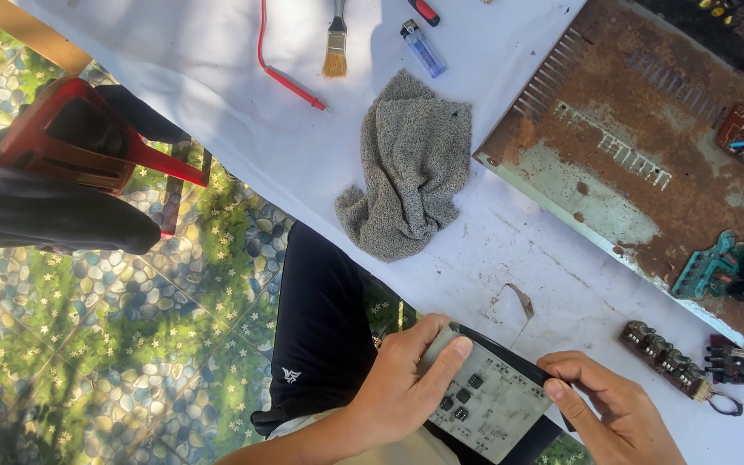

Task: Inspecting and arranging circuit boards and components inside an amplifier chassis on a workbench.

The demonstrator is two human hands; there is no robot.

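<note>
Clearly, in the head view, both hands grip a pale circuit board (486, 405) held over the lap at the near edge of the white-covered table (234, 103): the left hand (406, 387) has its fingers curled under the board's left end with the thumb pressed flat across the top, and the right hand (604, 405) pinches the right end between thumb and bent fingers. The board hangs off the table, above dark trousers and patterned floor tiles (105, 344), so a slipping grip would likely drop it. The thumb lies near small dark chips and could smear or strain them. Close to the right hand, loose knob assemblies (673, 362) and the rusty metal chassis cover (639, 138) could be knocked by an elbow. A grey cloth (411, 164) lies well apart.
</note>
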